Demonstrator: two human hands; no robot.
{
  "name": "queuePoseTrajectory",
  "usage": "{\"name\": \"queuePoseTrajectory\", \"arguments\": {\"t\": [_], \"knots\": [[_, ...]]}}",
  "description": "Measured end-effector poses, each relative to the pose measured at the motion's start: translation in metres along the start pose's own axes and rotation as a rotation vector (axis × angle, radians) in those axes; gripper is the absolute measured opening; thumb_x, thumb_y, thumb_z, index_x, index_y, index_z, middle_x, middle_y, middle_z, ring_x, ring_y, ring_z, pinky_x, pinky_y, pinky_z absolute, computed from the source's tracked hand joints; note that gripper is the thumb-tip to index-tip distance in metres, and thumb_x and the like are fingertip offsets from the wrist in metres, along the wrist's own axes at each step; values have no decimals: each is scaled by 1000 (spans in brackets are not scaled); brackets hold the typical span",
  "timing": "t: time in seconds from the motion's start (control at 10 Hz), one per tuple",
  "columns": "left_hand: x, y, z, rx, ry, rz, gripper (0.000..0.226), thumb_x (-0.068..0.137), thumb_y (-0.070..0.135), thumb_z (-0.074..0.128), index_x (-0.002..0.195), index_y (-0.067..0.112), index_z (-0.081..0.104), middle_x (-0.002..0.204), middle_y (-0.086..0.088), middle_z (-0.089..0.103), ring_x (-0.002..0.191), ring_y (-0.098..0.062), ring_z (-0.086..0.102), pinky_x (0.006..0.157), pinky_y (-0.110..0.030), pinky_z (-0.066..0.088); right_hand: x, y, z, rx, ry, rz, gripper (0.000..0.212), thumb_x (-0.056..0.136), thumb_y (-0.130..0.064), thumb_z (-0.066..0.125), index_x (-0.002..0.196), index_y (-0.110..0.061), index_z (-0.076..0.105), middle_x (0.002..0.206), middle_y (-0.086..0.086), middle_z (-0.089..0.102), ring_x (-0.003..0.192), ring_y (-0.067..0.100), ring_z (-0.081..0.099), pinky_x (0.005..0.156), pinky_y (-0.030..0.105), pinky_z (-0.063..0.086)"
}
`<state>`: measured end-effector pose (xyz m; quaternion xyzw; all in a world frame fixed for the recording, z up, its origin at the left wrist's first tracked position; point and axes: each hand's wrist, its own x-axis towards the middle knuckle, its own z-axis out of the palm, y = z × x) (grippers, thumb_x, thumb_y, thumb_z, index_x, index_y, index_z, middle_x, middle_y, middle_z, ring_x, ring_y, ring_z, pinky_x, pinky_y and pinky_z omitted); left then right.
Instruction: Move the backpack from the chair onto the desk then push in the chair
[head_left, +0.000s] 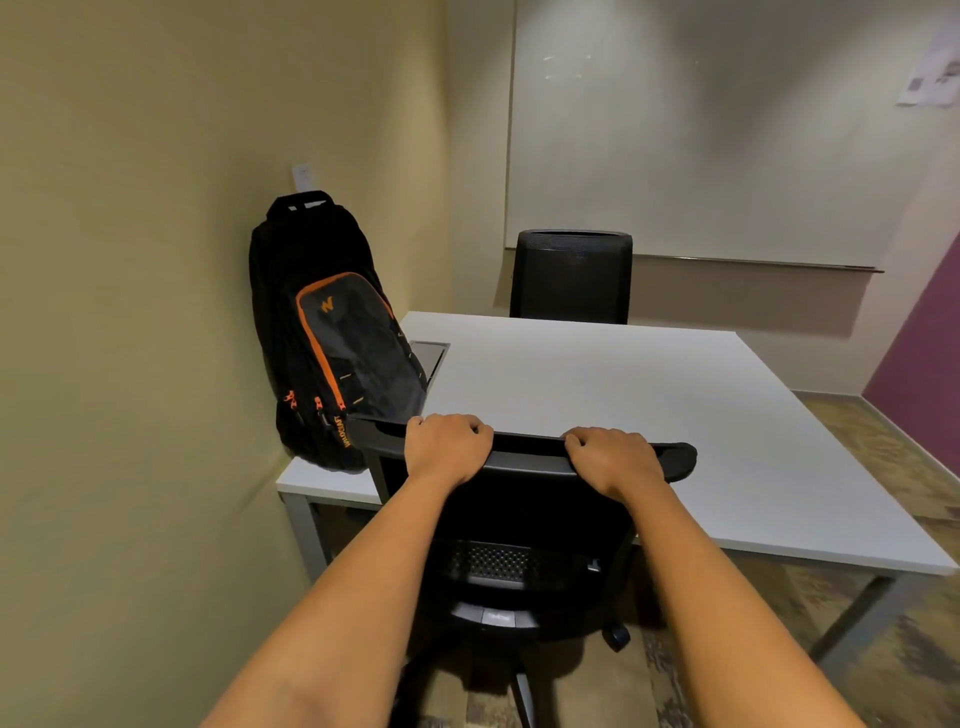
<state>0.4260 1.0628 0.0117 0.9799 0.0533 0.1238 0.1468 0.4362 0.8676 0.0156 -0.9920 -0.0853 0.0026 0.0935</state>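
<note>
A black backpack (324, 332) with orange trim stands upright on the left end of the white desk (649, 415), leaning against the beige wall. Directly in front of me is a black office chair (524, 525), its backrest against the desk's near edge and its seat under the desktop. My left hand (445, 448) grips the top rim of the backrest on the left. My right hand (613, 458) grips the same rim on the right. Both sets of fingers curl over the rim.
A second black chair (571, 278) stands at the desk's far side below a whiteboard (727, 130). A grey cable hatch (432, 358) sits in the desktop beside the backpack. The beige wall closes off the left; a purple wall (924, 358) and patterned carpet lie to the right.
</note>
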Motion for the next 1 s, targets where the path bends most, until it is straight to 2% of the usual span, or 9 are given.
{"name": "queuePoseTrajectory", "arguments": {"t": [0.2,0.3,0.4,0.5,0.6,0.7,0.8,0.9,1.0], "knots": [[-6,-4,3,-17,-9,30,36,91,30,32,76,24,64,84,-8,70,69,-23,44,84,-36,37,-6,-1,7,-8,29,5,45,99,-25,19,114,-16,61,120,8,64,103,28,56,81,35,31],[-10,-7,4,-5,-29,64,40,93,30,30,88,21,68,94,-6,72,78,-23,52,92,-36,36,-13,-2,10,-30,65,12,41,99,-21,19,105,-11,59,115,10,64,102,30,56,82,36,33],[-15,-10,6,-7,-38,115,43,96,31,28,114,26,68,119,-1,68,107,-21,58,101,-34,33,-24,-4,11,-17,104,33,36,99,-17,22,107,-9,56,117,11,63,105,31,55,91,38,37],[-26,-11,7,-2,-30,147,45,98,30,27,133,26,55,139,4,55,128,-17,48,110,-35,27,-34,-2,12,-20,119,20,35,100,-18,24,111,-9,56,120,10,61,109,29,54,98,38,39],[-39,-8,7,80,-5,174,46,101,27,24,143,20,42,149,1,42,138,-17,35,111,-34,25,-46,2,13,29,145,-13,43,103,-24,20,124,-9,53,132,8,57,121,26,50,104,35,35],[-54,-6,5,106,3,165,48,103,28,20,148,15,31,155,-3,31,143,-19,26,116,-36,20,-62,5,14,42,139,-26,50,104,-29,19,142,-6,40,150,11,41,138,24,36,116,34,24],[-69,-8,3,63,-10,142,52,103,35,19,150,14,25,158,-5,24,146,-20,18,120,-35,10,-86,8,19,37,154,-53,53,104,-33,21,151,-10,25,159,6,25,147,19,20,121,31,12],[-79,-10,-1,63,-75,142,55,102,39,18,151,13,20,159,-5,18,147,-20,11,120,-34,6,-107,12,17,151,177,-70,52,104,-34,23,152,-14,25,160,1,24,148,15,18,119,27,12],[-79,-8,-14,89,-54,137,56,102,41,17,150,12,22,159,-6,20,147,-19,12,120,-35,4,-130,16,8,188,340,-112,45,103,-31,30,146,-19,38,152,-3,39,141,12,33,115,23,20]]}}
